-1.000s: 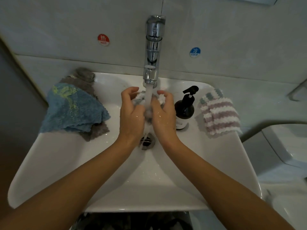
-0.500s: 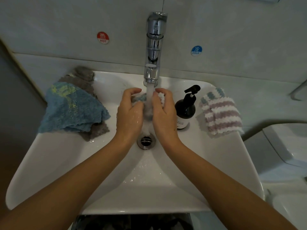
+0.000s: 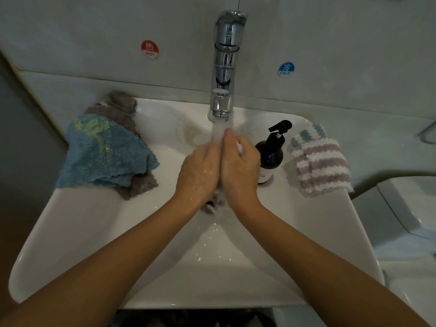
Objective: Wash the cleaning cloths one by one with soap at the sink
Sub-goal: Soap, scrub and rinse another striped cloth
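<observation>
cloth (image 3: 213, 204) grey, wet, bunched | left hand (image 3: 200, 172), right hand (image 3: 239, 169) fingers clamped on it | under tap (image 3: 224, 67)

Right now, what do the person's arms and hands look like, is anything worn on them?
Both forearms are bare as far as the frame shows: no sleeves, watch or bracelet in view. The left hand and right hand are gloveless, with no ring to be seen on the visible parts, and are wet and glistening with droplets. Nails are too blurred to judge.
</observation>
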`<state>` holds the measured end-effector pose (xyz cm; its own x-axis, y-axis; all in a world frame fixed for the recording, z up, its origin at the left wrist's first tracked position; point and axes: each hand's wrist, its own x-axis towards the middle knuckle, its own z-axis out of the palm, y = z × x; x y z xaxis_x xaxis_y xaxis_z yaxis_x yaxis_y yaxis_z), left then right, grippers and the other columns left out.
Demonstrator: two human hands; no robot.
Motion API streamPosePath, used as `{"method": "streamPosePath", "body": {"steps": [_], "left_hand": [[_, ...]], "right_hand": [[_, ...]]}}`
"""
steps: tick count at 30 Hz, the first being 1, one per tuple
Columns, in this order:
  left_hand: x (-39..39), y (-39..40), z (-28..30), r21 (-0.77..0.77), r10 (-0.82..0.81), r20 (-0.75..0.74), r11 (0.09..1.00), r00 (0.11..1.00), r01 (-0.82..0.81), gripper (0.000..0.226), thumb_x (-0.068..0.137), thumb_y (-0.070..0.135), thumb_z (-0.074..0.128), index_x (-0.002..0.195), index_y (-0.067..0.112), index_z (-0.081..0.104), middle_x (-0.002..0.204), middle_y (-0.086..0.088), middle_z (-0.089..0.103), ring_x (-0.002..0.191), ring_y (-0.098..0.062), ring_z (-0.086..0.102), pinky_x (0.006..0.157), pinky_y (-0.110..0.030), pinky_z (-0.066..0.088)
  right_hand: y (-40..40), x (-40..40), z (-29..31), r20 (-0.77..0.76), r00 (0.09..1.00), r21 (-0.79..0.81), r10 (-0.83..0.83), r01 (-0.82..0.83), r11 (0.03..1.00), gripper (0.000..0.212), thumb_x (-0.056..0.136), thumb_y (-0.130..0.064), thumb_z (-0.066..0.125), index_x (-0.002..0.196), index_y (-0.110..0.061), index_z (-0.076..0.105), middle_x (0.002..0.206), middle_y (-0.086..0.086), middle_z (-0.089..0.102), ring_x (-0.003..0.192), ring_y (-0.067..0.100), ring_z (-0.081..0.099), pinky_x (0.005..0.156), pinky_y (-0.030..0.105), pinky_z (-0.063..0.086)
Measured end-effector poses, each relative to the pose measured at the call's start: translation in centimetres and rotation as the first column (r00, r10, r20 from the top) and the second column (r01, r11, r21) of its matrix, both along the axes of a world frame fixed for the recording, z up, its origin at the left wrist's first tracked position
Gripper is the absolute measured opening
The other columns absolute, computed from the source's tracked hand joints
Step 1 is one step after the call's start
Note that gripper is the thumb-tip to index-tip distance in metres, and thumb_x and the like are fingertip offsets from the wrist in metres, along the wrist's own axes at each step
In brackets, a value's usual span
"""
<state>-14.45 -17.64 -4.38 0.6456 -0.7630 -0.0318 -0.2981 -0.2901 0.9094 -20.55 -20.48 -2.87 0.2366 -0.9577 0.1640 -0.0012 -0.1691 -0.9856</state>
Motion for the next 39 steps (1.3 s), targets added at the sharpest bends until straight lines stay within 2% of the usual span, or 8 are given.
{"method": "streamPosePath", "body": {"steps": [7,11,21,24,27,33,36,39], "left_hand": [[-0.5,0.7,0.8,-0.164,0.107,-0.102,0.979,0.989,-0.123,0.047,0.098,0.036,0.047,0.061,0.012,0.061,0.058,-0.007,0.061,0.056,-0.015,0.054,0.057,-0.033,0.043],[-0.9,0.9,0.6,-0.210,0.141,-0.078,0.965,0.987,-0.155,0.046,0.098,0.023,0.049,0.052,0.021,0.053,0.048,0.007,0.052,0.048,-0.005,0.047,0.052,-0.026,0.041],[-0.9,1.1,0.8,-0.271,0.164,-0.133,0.943,0.977,-0.195,0.044,0.099,0.030,0.048,0.063,0.007,0.060,0.057,-0.009,0.060,0.054,-0.025,0.056,0.053,-0.036,0.047],[0.0,1.5,0.6,-0.269,0.192,-0.183,0.934,0.964,-0.237,0.043,0.098,0.031,0.048,0.064,0.008,0.060,0.058,-0.008,0.060,0.055,-0.025,0.058,0.056,-0.041,0.052],[0.9,1.9,0.6,-0.259,0.226,-0.136,0.931,0.964,-0.255,0.046,0.095,0.030,0.050,0.069,-0.007,0.056,0.059,-0.010,0.054,0.057,-0.021,0.052,0.060,-0.047,0.051],[1.0,1.9,0.7,-0.220,0.223,-0.107,0.945,0.969,-0.242,0.043,0.094,0.031,0.051,0.066,-0.001,0.058,0.061,-0.020,0.057,0.055,-0.024,0.054,0.060,-0.045,0.052],[0.8,2.0,0.8,-0.204,0.199,-0.097,0.955,0.975,-0.215,0.044,0.094,0.031,0.051,0.064,-0.001,0.057,0.057,-0.016,0.055,0.054,-0.027,0.054,0.061,-0.048,0.053],[0.7,2.0,0.9,-0.211,0.186,-0.058,0.958,0.981,-0.195,0.046,0.094,0.033,0.050,0.071,-0.005,0.059,0.066,-0.022,0.061,0.059,-0.037,0.058,0.065,-0.049,0.052]], "right_hand": [[-0.1,0.2,-0.2,-0.047,0.999,0.040,0.011,-0.009,0.999,0.048,0.101,-0.013,0.047,0.054,-0.023,0.044,0.048,-0.012,0.047,0.047,0.000,0.044,0.051,0.019,0.036],[-0.1,0.3,0.1,-0.168,0.985,0.012,0.044,-0.043,0.999,0.044,0.103,-0.013,0.041,0.060,-0.020,0.045,0.057,-0.006,0.047,0.049,-0.002,0.047,0.050,0.013,0.035],[0.9,-0.4,0.2,-0.109,0.989,0.051,0.104,-0.099,0.994,0.026,0.103,-0.031,0.044,0.080,-0.020,0.051,0.071,-0.008,0.055,0.068,0.009,0.053,0.066,0.036,0.049],[0.3,-1.3,1.1,-0.195,0.970,-0.029,0.145,-0.153,0.988,0.014,0.100,-0.038,0.050,0.104,-0.025,0.053,0.099,-0.010,0.061,0.089,0.008,0.060,0.080,0.031,0.052],[-1.0,-2.1,3.1,-0.247,0.968,-0.208,0.041,-0.095,0.974,0.027,0.099,-0.033,0.052,0.124,-0.021,0.050,0.118,-0.006,0.057,0.102,0.006,0.056,0.084,0.022,0.047],[-4.2,-1.6,9.1,-0.434,0.894,-0.325,0.112,-0.271,0.906,0.056,0.100,-0.026,0.053,0.149,-0.022,0.028,0.125,-0.008,0.047,0.087,-0.009,0.051,0.069,0.007,0.044],[-5.4,-0.9,11.1,-0.501,0.862,-0.450,0.077,-0.335,0.828,0.068,0.098,-0.023,0.055,0.155,-0.025,0.017,0.138,-0.002,0.047,0.097,-0.001,0.058,0.073,0.006,0.044],[-6.6,-0.7,11.7,-0.538,0.843,-0.561,0.016,-0.372,0.739,0.063,0.097,-0.020,0.055,0.153,-0.029,0.027,0.135,0.000,0.052,0.102,0.008,0.060,0.075,0.006,0.044]]}}
